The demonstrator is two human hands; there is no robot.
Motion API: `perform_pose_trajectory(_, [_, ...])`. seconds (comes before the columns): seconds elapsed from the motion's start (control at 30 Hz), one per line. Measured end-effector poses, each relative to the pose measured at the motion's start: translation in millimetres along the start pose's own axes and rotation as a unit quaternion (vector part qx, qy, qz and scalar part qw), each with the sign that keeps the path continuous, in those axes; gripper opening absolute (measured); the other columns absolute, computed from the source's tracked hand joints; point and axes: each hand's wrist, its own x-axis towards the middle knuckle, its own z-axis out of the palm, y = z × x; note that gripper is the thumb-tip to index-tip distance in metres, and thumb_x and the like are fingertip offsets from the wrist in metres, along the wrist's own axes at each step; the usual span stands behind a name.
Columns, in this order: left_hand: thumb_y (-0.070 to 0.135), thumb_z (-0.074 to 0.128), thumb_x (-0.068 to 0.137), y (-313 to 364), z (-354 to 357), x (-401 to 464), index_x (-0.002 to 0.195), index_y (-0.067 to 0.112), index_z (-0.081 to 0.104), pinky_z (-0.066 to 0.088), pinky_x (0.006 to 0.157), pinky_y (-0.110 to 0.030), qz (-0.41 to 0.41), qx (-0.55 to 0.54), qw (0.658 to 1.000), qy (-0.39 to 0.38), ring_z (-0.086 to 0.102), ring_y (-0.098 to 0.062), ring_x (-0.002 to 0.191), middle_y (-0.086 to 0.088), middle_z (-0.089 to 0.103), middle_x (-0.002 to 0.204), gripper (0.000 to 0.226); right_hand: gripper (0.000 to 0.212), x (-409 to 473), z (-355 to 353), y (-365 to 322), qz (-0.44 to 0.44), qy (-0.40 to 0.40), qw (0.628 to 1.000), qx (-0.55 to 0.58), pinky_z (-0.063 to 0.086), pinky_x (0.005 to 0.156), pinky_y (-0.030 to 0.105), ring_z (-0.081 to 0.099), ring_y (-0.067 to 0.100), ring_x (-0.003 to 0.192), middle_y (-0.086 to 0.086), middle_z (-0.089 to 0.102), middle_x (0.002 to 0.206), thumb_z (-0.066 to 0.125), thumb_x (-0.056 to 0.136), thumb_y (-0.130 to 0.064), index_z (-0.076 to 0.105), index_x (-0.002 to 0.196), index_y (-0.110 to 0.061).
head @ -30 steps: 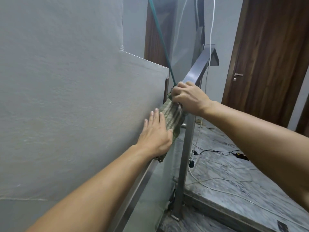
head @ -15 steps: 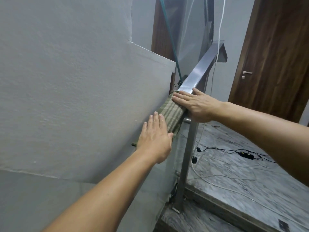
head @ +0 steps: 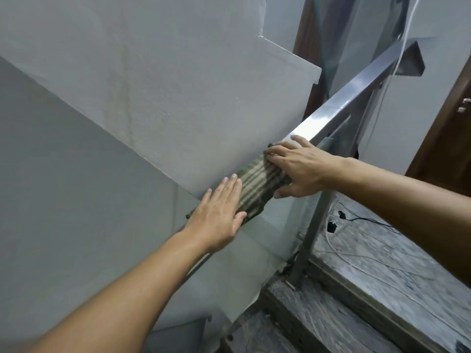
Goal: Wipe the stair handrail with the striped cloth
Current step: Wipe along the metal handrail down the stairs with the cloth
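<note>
Soft, even indoor light around me, no hard shadows. My handrail [head: 339, 104] glares white along its top. Wide-angle bending at the edges; the steps [head: 356, 314] look smeared.

The steel handrail [head: 339, 98] slopes up to the right and carries the striped cloth [head: 257, 191], draped over its top. Both hands lie flat on the cloth: the left hand [head: 219, 220] on its lower end, the right hand [head: 298, 169] on its upper end. Above them the rail's top is bare and shiny.
</note>
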Motion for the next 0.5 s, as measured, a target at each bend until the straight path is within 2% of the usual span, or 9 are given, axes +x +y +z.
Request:
perform_pose_trajectory(0.13, [0.041,0.031,0.098,-12,2,-35,0.150,0.016,-0.007,0.004,0.121,-0.045,-0.014,0.009,1.000,-0.003,-0.010,-0.016,0.148,0.000,-0.011,0.161,0.069,0.088,14,5,-37,-0.080,0.005,0.996,0.050,0.000,0.120,0.045,0.002,0.024,0.147,0.008,0.011,0.160,0.047,0.084,-0.064,0.014,0.150,-0.016])
perform_pose_trajectory(0.33, [0.042,0.029,0.098,-26,0,-80,0.148,0.013,-0.012,-0.002,0.121,-0.043,-0.064,0.001,0.997,-0.033,-0.013,-0.015,0.147,-0.003,-0.015,0.160,0.072,0.074,18,17,-78,-0.138,-0.001,0.989,0.045,-0.003,0.117,0.035,0.007,0.019,0.147,0.004,0.016,0.159,0.026,0.092,-0.059,0.011,0.151,-0.017])
perform_pose_trajectory(0.4, [0.045,0.029,0.097,-29,0,-95,0.149,0.012,-0.011,-0.001,0.121,-0.043,-0.097,-0.014,0.994,-0.040,-0.010,-0.016,0.148,-0.004,-0.013,0.161,0.073,0.073,17,22,-92,-0.147,0.021,0.988,0.041,0.003,0.119,0.038,0.015,0.021,0.146,0.006,0.022,0.158,0.024,0.092,-0.059,0.015,0.150,-0.016])
perform_pose_trajectory(0.5, [0.049,0.030,0.096,-36,-2,-120,0.150,0.012,-0.006,0.011,0.119,-0.046,-0.133,-0.024,0.990,-0.040,0.006,-0.021,0.148,-0.004,-0.001,0.162,0.074,0.074,18,23,-116,-0.152,0.041,0.987,0.023,0.020,0.117,0.043,0.032,0.026,0.140,0.009,0.037,0.151,0.027,0.091,-0.060,0.027,0.146,-0.012])
